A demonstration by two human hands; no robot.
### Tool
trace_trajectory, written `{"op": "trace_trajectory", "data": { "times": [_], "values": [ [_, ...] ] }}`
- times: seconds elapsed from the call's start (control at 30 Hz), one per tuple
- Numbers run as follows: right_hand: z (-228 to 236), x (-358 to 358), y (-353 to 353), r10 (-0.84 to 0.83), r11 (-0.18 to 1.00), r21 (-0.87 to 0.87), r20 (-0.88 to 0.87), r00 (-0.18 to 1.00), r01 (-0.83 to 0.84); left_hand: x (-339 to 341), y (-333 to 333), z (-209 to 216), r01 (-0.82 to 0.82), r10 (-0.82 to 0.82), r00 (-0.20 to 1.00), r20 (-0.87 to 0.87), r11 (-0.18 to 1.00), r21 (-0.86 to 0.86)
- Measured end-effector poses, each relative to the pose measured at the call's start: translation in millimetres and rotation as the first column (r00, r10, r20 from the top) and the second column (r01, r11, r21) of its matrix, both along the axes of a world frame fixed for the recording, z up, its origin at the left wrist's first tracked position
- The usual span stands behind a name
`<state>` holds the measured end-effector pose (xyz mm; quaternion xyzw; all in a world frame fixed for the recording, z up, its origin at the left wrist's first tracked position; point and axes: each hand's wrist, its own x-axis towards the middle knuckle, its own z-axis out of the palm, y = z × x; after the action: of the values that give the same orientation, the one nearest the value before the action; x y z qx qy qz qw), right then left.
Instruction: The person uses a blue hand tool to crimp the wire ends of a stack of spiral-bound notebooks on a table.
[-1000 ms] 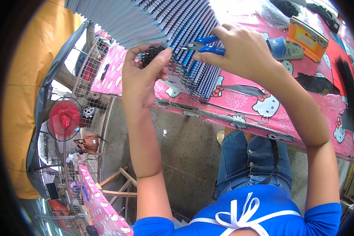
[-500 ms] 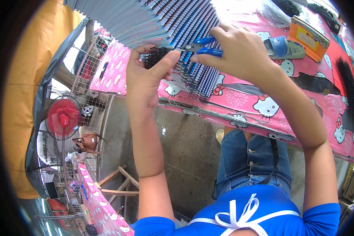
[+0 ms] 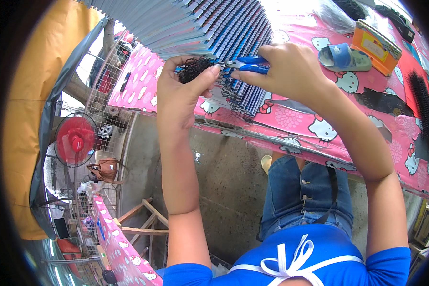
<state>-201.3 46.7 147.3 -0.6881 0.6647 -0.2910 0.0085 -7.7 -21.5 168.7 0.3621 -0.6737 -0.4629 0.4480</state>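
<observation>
My left hand [image 3: 176, 90] is closed round a clump of black curly wire pieces [image 3: 192, 70], its thumb pointing toward the pliers' tip. The fingers of my right hand [image 3: 291, 66] wrap round blue-handled pliers [image 3: 253, 69], whose metal jaws meet the coil ends beside my left thumb. Whether a wire lies between the jaws is too small to tell. Behind both hands stands a long row of spiral-bound notebooks [image 3: 176, 28], their dark coils facing right. More loose curly coil ends [image 3: 231, 95] stick out at the near end of the row.
A pink patterned cloth [image 3: 286, 117] covers the table. At the right are a blue-and-green slipper [image 3: 343, 57], an orange-framed stand [image 3: 376, 47] and a long black coil bundle [image 3: 420, 102]. A red fan [image 3: 76, 140] and wooden legs [image 3: 145, 221] stand at the left.
Both hands have come slightly down, nearer to me, and the left also a little to the right. The pliers' handles have drawn closer together.
</observation>
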Motion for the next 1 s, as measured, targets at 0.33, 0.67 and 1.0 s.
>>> {"op": "trace_trajectory", "data": {
  "times": [0.33,0.67,1.0],
  "values": [
    [-29,-5,-10,-0.071,0.888,-0.460,-0.147,0.987,-0.005,-1,5,-8,-0.012,0.011,1.000,0.009,0.998,0.066],
    [-35,-13,11,-0.077,0.973,-0.223,-0.095,0.992,0.054,7,10,-29,-0.003,0.085,0.967,-0.242,0.947,0.322],
    [-32,-11,1,-0.015,0.937,-0.347,-0.168,0.986,-0.045,0,13,-33,-0.025,0.031,0.994,-0.106,0.998,0.055]
  ]
}}
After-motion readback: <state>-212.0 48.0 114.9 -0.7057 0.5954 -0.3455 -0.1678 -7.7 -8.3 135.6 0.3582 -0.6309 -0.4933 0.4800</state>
